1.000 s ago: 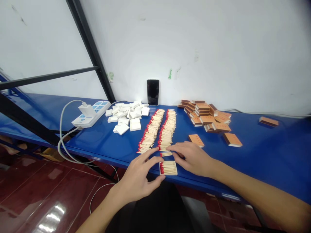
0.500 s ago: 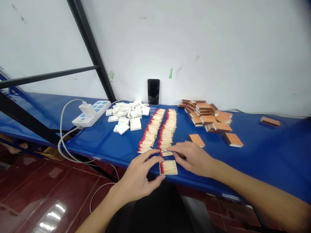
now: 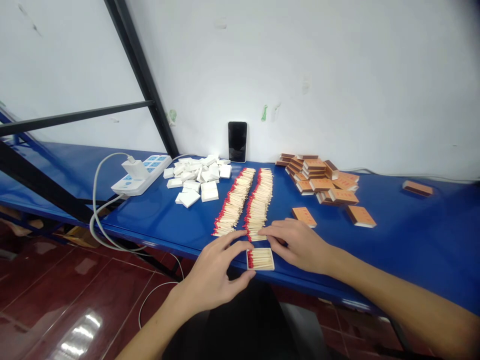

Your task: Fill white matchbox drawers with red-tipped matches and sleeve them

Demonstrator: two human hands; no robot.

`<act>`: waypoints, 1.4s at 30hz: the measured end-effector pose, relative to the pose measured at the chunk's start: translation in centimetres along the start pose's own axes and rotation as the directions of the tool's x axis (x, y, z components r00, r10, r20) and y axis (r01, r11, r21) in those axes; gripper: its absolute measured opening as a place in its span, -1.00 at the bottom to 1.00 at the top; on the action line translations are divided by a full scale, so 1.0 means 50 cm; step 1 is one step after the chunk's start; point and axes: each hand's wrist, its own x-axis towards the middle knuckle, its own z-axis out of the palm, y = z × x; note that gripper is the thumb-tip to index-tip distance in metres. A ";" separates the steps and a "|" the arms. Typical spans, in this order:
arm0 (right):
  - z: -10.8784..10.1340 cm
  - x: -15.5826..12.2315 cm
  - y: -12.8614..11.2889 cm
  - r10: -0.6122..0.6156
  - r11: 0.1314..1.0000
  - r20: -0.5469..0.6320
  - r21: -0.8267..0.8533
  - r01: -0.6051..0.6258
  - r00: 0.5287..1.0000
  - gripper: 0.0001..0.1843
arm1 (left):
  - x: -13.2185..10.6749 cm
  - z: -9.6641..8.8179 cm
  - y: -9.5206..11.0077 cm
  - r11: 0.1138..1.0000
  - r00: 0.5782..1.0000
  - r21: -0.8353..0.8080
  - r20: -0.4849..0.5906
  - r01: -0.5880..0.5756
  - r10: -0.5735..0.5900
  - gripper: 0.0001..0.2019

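My left hand [image 3: 215, 270] grips a white matchbox tray [image 3: 272, 260] at the table's front edge, thumb on its near side and a finger on its far side. Red-headed matches [image 3: 258, 258] lie side by side in the tray. Its index finger reaches to the red heads at the near end of the right row of loose matches [image 3: 258, 200]. My right hand [image 3: 296, 245] is just right of the tray, index finger stretched to the plain ends of that row, thumb apart beside the tray, other fingers curled under. A second row of matches [image 3: 234, 202] lies to the left.
White trays [image 3: 198, 172] are heaped at the back left, beside a power strip [image 3: 142, 175] with a cable. Orange matchbox sleeves [image 3: 318, 177] pile up at the back right, several lying apart. A phone [image 3: 237, 142] leans on the wall. A black metal frame [image 3: 142, 75] rises at left.
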 end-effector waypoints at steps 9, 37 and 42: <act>-0.002 0.004 -0.003 0.036 0.999 -0.026 0.040 -0.035 0.999 -0.74 | -0.002 0.002 -0.001 1.000 1.000 0.002 -0.006 -0.018 0.018 -0.68; -0.002 0.004 -0.006 0.041 0.997 -0.040 0.065 -0.038 0.998 -0.73 | 0.000 0.000 0.002 1.000 1.000 -0.005 0.008 0.003 -0.003 -0.69; -0.001 0.003 -0.007 0.053 0.997 -0.033 0.055 -0.051 0.998 -0.73 | -0.001 0.001 0.002 1.000 1.000 -0.012 0.007 0.000 0.000 -0.69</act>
